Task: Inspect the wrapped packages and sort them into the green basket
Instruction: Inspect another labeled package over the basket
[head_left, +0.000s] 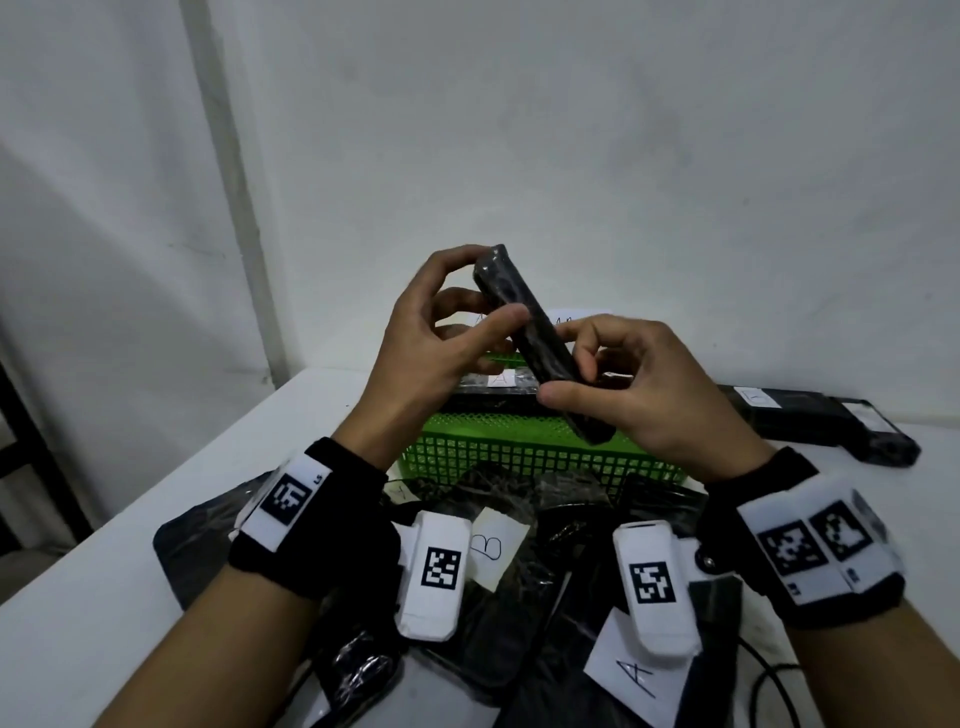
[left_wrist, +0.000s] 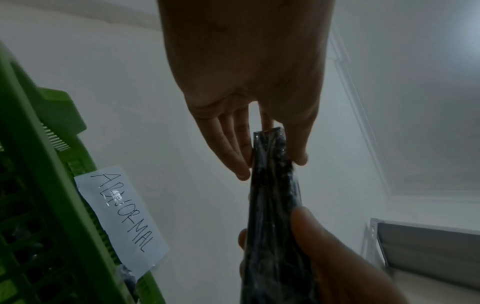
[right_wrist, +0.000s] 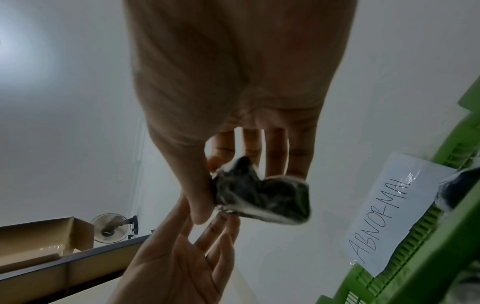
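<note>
Black wrapped package (head_left: 540, 343) tilted, upper end far-left, in both hands' grip.

Black wristbands (head_left: 311, 519) with white tag-marked blocks (head_left: 434, 574)

My head camera looks down and forward over the green basket (head_left: 519, 447). Both wrist cameras sit close beside it, facing up past my fingers, sharing its ABNORMAL label (left_wrist: 122, 218).

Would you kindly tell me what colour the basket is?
Bright green, with a mesh wall; the basket shows best in the head view.
</note>
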